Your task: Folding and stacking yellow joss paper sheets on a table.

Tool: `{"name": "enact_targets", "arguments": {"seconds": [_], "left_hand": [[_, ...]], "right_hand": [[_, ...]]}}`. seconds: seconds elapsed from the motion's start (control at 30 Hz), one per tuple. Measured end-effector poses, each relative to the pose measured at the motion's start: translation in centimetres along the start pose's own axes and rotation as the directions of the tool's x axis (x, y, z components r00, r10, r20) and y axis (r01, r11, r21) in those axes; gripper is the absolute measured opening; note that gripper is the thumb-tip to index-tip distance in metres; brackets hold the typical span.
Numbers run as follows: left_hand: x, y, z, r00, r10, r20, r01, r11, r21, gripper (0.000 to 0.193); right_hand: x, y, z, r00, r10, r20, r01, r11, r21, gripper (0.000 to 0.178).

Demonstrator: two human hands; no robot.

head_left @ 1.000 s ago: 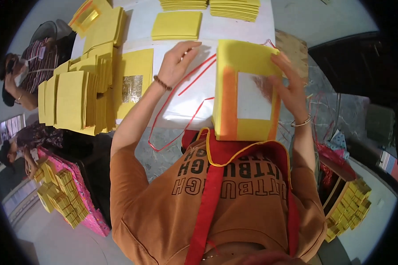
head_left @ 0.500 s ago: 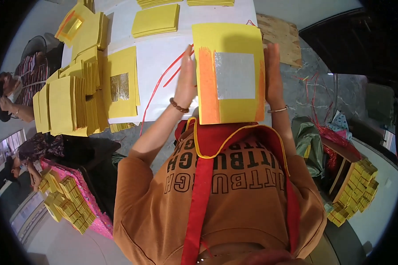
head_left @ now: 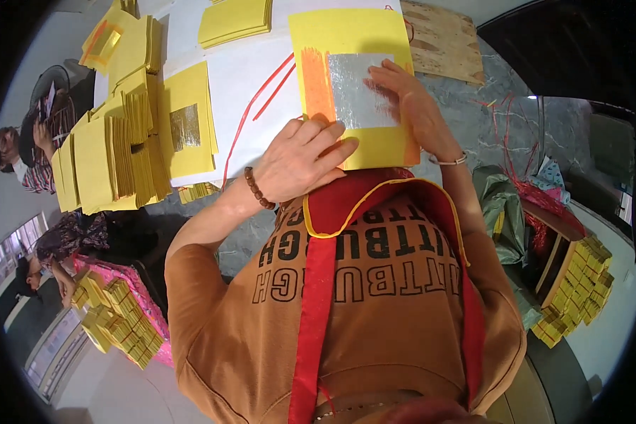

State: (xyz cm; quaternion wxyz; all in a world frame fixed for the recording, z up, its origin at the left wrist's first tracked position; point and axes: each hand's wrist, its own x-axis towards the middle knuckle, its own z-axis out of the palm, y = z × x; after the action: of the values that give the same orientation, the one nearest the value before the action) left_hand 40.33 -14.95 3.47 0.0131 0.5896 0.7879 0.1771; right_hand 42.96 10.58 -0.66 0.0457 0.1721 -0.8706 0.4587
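Observation:
A yellow stack of joss paper (head_left: 353,35), its top sheet bearing a silver foil square (head_left: 357,81) and orange bands, lies in front of me at the table's near edge. My left hand (head_left: 304,155) rests over its lower left side, fingers lightly bent on the orange band and yellow margin; the thumb is hidden. Across the right side reaches my right hand (head_left: 420,109), fingers stretched over the foil, some of them blurred. Red string (head_left: 251,120) lies on the white table left of the stack.
More yellow paper stacks (head_left: 109,162) crowd the table's left side, beside a foil-patched sheet (head_left: 185,127). Another stack (head_left: 234,21) lies farther back. A wooden board (head_left: 442,39) adjoins the table at right. Bundled yellow packs (head_left: 576,290) sit lower right. Two other people (head_left: 67,240) are at left.
My hands were upright, flat against the stack's two sides. Now both have come over its top, the left at the lower left, the right onto the foil. The view has shifted slightly.

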Motion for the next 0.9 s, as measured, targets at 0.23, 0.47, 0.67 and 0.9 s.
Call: {"name": "enact_targets", "arguments": {"seconds": [0.23, 0.47, 0.67, 0.9], "left_hand": [[0.4, 0.3, -0.2, 1.000, 0.009, 0.013, -0.009, 1.000, 0.019, 0.048], [0.2, -0.5, 0.3, 0.988, -0.048, -0.148, 0.013, 0.974, -0.226, 0.037], [0.5, -1.6, 0.3, 0.988, -0.145, -0.058, 0.091, 0.837, -0.539, 0.011], [0.9, -2.1, -0.9, 0.887, -0.338, 0.315, 0.455, 0.531, -0.714, 0.013]], "right_hand": [[-0.1, 1.0, 0.6, 0.993, 0.089, -0.079, -0.061, 0.952, 0.301, 0.055], [-0.3, 1.0, 0.7, 0.965, 0.262, 0.004, -0.221, 0.807, 0.547, 0.078], [-0.3, 1.7, 0.9, 0.975, 0.220, -0.043, -0.154, 0.798, 0.583, 0.072], [0.0, 1.7, 0.5, 0.969, 0.244, 0.026, -0.208, 0.763, 0.612, 0.077]]}}
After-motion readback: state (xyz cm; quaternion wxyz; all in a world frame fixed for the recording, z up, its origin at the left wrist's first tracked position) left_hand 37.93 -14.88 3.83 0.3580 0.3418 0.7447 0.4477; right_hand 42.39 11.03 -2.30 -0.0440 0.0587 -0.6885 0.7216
